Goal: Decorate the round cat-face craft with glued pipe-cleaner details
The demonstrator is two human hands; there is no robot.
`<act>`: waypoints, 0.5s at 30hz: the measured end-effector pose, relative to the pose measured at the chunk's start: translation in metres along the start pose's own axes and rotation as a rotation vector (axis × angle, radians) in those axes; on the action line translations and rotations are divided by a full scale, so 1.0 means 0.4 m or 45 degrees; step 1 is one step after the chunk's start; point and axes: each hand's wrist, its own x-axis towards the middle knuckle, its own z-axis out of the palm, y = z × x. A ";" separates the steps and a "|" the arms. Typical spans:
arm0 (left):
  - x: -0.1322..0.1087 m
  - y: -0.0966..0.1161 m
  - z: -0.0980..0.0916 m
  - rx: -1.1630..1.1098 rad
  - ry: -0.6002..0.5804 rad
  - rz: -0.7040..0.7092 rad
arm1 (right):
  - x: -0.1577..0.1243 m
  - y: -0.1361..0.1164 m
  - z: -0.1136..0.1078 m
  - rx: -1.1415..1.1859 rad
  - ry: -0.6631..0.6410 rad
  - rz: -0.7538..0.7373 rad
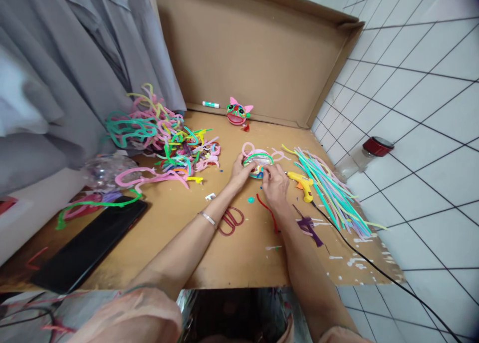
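Around the left side of a small craft mask (261, 159), with pink pipe-cleaner loops on top and a green band, my left hand (239, 172) is closed. The fingers of my right hand (275, 184) are pinched together at the mask's lower right edge; whatever sits between them is too small to make out. A yellow glue gun (304, 184) lies just right of that hand. Below the hands are a red pipe cleaner (266, 209), a teal round piece (250, 200) and red-handled scissors (231, 220), partly under my left forearm.
A tangled heap of pipe cleaners (160, 133) fills the left; a straight bundle (329, 188) lies right. A finished-looking mask (237, 113) and glue stick (210, 104) stand by the cardboard (247, 48). A black phone (90, 243), purple scraps (310, 228), a glass jar (359, 161) and the cord (359, 253) surround them.
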 end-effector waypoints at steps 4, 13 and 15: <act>0.000 0.003 -0.002 -0.012 0.009 -0.033 | 0.002 -0.005 -0.003 -0.004 -0.012 0.023; 0.003 -0.002 -0.001 0.008 0.004 -0.003 | 0.001 0.013 0.005 0.011 -0.041 0.056; 0.004 -0.002 0.000 -0.005 0.009 -0.013 | 0.000 0.015 0.007 0.013 -0.035 0.053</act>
